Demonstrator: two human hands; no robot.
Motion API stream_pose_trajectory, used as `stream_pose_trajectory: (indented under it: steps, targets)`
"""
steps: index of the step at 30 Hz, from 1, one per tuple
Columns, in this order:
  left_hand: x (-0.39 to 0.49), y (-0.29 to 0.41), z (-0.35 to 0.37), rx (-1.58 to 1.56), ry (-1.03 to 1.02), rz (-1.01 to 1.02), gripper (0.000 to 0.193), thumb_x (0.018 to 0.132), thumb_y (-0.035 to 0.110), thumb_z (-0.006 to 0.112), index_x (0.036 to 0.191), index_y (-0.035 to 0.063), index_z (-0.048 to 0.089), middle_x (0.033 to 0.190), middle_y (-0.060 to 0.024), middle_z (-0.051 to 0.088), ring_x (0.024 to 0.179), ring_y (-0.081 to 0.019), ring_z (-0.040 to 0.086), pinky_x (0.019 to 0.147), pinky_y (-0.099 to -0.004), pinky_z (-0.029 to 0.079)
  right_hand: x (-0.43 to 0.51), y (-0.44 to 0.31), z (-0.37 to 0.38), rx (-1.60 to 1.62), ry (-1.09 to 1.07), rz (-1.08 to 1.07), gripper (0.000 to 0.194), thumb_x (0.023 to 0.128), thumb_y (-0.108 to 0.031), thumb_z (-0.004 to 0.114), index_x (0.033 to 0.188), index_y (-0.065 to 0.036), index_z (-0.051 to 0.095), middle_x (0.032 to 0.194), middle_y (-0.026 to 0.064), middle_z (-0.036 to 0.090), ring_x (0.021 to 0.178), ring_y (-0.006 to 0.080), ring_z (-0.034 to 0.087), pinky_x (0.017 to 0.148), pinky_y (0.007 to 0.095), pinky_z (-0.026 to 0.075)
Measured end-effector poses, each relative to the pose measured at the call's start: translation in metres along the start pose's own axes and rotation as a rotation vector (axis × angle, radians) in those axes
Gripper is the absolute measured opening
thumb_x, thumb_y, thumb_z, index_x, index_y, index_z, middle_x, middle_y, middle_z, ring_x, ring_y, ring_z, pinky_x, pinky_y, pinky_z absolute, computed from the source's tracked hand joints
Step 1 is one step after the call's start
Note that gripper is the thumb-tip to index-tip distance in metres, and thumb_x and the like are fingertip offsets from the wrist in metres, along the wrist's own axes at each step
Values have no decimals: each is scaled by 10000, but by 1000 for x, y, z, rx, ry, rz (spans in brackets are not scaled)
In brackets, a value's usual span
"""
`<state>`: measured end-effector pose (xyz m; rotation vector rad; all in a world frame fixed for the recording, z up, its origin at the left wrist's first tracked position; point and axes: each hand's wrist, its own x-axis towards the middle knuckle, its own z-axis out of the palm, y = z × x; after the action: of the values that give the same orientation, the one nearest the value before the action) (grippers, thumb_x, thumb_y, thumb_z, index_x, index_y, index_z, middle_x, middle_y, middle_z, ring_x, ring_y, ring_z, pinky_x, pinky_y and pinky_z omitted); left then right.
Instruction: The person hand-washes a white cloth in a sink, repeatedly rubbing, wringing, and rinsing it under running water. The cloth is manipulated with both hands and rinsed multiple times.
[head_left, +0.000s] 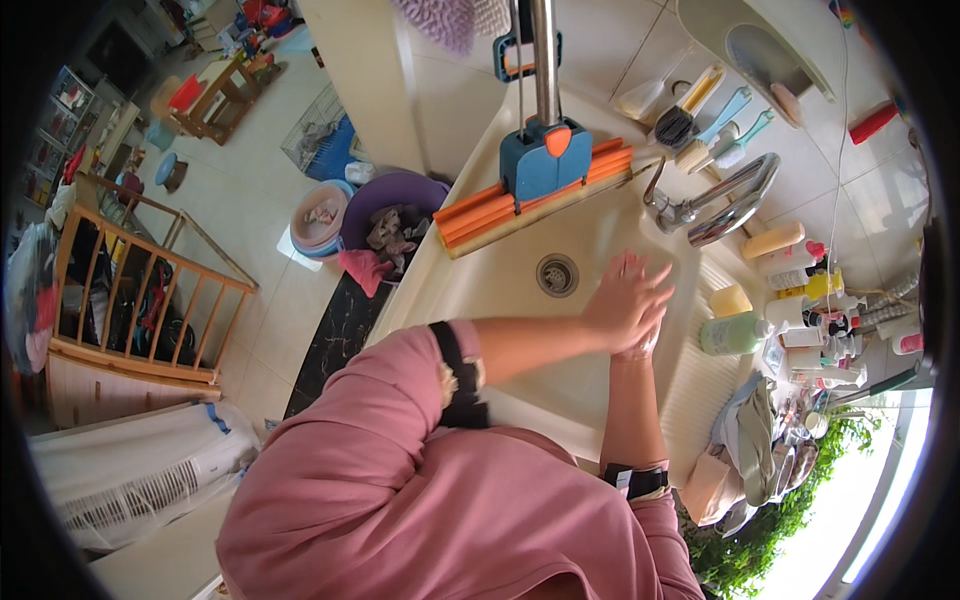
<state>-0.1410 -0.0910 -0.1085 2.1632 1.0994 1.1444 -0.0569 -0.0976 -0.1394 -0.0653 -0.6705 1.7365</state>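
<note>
Over the cream laundry sink (495, 285), my two hands press together. My left hand (619, 307) lies on top with its fingers spread. Beneath it, my right hand (643, 346) is mostly hidden, and a little whitish lather shows near its wrist. I see no object held in either hand. The round metal drain (556, 275) is just left of my fingers. Beyond them stands a chrome faucet (694, 202); no running water is visible. An orange-and-yellow sponge mop head (536, 195) with a blue clamp rests across the sink's far part.
Brushes (705, 112) lie behind the faucet. A green bottle (731, 334) and a yellow soap block (730, 300) are beside the ribbed washboard (701, 360). Several bottles (806, 285) crowd the right ledge. A purple basin (390, 202) with cloths stands on the floor at left, near a wooden railing (157, 292).
</note>
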Motion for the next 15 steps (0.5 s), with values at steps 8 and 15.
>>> stream_pose_trajectory:
  steps: [8, 15]
  targets:
    - [-38, 6, 8, 60, -105, 88, 393, 789, 51, 554, 1181, 54, 570, 1320, -154, 465, 1258, -363, 385, 1031, -562, 255, -21, 0, 17, 141, 356, 184, 571, 972, -397, 312, 1430, -73, 208, 1485, 122, 216, 1378, 247, 177, 1124, 378, 154]
    - [-33, 7, 18, 181, -3, 41, 337, 779, 169, 595, 1106, 94, 628, 1297, -152, 495, 1244, -366, 406, 1018, -478, 306, -35, 16, -1, 495, -99, 200, 581, 968, -399, 301, 1454, -110, 163, 1519, 104, 132, 1410, 255, 89, 1146, 407, 106]
